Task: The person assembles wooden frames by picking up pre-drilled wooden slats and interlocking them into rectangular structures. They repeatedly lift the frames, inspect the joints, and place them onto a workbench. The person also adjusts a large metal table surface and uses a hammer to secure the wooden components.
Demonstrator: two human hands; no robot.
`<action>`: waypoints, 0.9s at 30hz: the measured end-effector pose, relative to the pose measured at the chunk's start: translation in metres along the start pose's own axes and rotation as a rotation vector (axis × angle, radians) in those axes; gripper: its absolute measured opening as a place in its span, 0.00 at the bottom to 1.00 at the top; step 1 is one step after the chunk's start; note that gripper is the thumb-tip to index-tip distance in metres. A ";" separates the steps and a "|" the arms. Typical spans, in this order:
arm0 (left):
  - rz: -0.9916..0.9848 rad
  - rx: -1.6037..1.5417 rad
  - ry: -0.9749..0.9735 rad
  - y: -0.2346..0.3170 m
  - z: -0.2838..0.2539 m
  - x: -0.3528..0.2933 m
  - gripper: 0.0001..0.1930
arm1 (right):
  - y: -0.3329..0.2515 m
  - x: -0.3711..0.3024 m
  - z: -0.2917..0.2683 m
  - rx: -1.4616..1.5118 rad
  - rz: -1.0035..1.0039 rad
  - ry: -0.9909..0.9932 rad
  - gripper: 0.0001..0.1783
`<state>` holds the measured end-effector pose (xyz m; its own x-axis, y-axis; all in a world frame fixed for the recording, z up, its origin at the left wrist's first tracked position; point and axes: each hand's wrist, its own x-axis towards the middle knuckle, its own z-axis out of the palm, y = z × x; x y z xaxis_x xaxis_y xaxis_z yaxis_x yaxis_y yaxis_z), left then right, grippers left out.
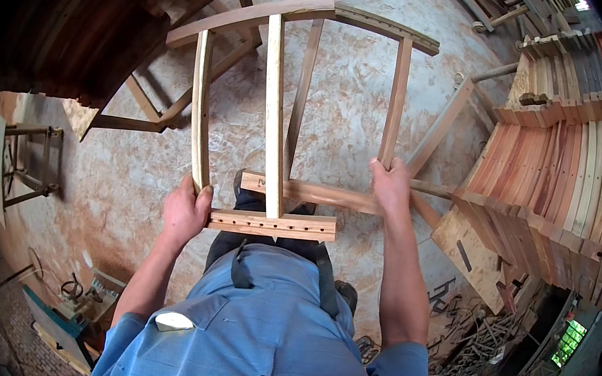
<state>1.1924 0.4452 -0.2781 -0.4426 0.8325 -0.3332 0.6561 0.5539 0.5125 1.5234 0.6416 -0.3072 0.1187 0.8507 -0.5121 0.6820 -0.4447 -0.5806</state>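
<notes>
One wooden frame point(274, 110) is clamped at its lower left corner by the left hand point(188, 210), and from there it reaches away and rightward above the floor point(349, 104). It seems light and stiff, best gripped at that corner or along a post point(202, 108). A second frame point(299, 105) is clasped by the right hand point(393, 186) near the foot of its right post point(398, 87), spreading leftward; its joints could be strained by twisting.
</notes>
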 end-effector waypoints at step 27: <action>-0.267 -0.850 -0.032 -0.056 -0.001 -0.020 0.15 | 0.043 -0.029 -0.017 0.539 -0.080 0.258 0.09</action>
<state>1.1643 0.3973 -0.2995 -0.4901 0.6837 -0.5407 -0.1466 0.5468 0.8243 1.5618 0.6029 -0.3064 0.2997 0.8978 -0.3227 0.2421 -0.3987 -0.8845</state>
